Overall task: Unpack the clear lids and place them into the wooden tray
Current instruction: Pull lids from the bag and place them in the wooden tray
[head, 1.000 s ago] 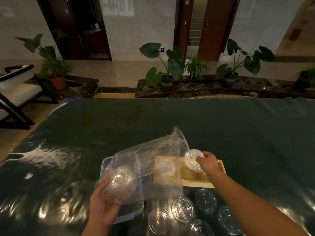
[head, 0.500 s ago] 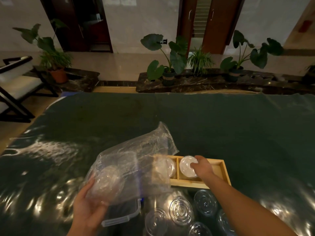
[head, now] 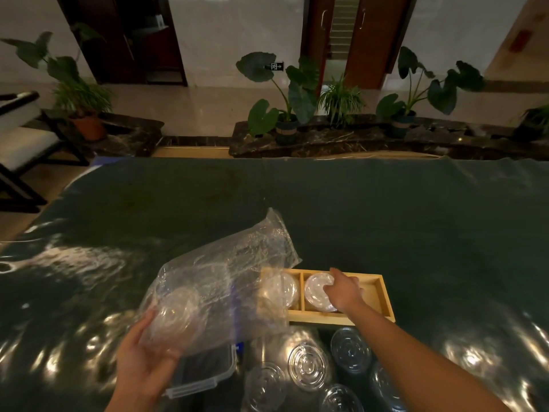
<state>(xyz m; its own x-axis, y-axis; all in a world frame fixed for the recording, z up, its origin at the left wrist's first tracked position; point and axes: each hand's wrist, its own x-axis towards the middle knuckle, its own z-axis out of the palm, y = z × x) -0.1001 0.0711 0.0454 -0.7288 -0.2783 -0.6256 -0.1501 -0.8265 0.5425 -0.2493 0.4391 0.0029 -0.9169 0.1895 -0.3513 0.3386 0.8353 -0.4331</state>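
A wooden tray (head: 383,295) with compartments lies on the dark green table. My right hand (head: 344,289) rests on a clear lid (head: 316,291) lying in the tray's middle compartment, fingers still on it. Another clear lid (head: 282,288) sits in the left compartment, partly behind the bag. My left hand (head: 145,361) grips the bottom of a crumpled clear plastic bag (head: 219,283), which holds a stack of clear lids (head: 175,313) at its lower end. The bag is raised above the table.
Several clear lidded cups (head: 309,364) stand in front of the tray near me. A clear plastic box (head: 208,379) lies under the bag. Potted plants (head: 285,96) and a chair (head: 20,144) stand beyond the table's far edge.
My right hand has brought the lid down from above the tray into the middle compartment. My left hand and the bag have shifted a little left and lower.
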